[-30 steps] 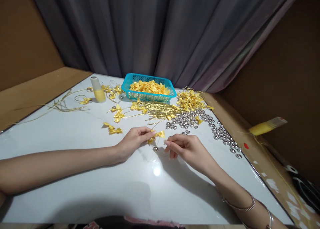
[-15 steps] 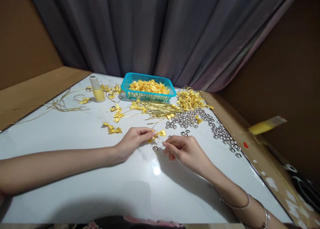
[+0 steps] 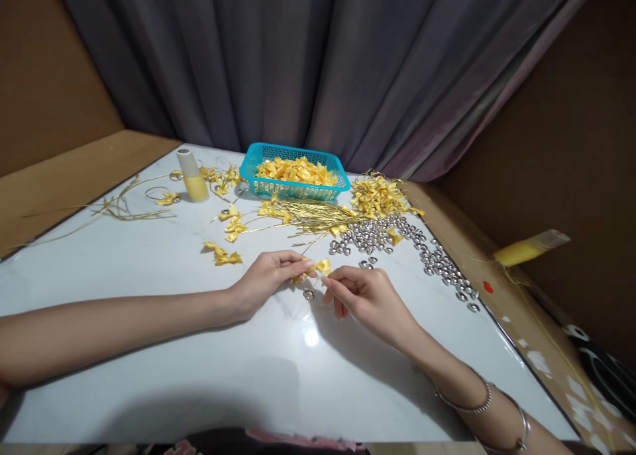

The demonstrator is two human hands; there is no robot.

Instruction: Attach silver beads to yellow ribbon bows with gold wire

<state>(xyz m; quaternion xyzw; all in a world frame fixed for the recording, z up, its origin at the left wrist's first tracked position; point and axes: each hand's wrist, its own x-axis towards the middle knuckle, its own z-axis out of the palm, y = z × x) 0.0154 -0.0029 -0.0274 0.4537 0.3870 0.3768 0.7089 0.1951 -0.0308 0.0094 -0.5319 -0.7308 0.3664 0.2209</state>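
Grasping a yellow bow (image 3: 323, 265) by the left grip (image 3: 268, 275), over the bench (image 3: 209, 375). Having the right grip (image 3: 372, 301) just beside the bow's right end — cannot tell if closed on something. Nearer, seeing one silver piece (image 3: 309, 295); beyond, gold wires (image 3: 318, 218), then rightward a silver heap (image 3: 368, 236). At far side, a blue basket (image 3: 248, 178) with other bows (image 3: 298, 171) — left of it, a white-and-yellow cylinder (image 3: 193, 177).

In front of the turquoise perforated plastic basket (image 3: 298, 186), the bare left hand (image 3: 273, 271) partly covers a yellow fabric bow (image 3: 322, 265); what, if anything, the bare right hand (image 3: 365, 295) pinches beside it is too small to tell; the pleated grey cloth curtain (image 3: 278, 57) behind the basket is cut off above; well right of the basket, a black object (image 3: 609, 375) is cut off too.
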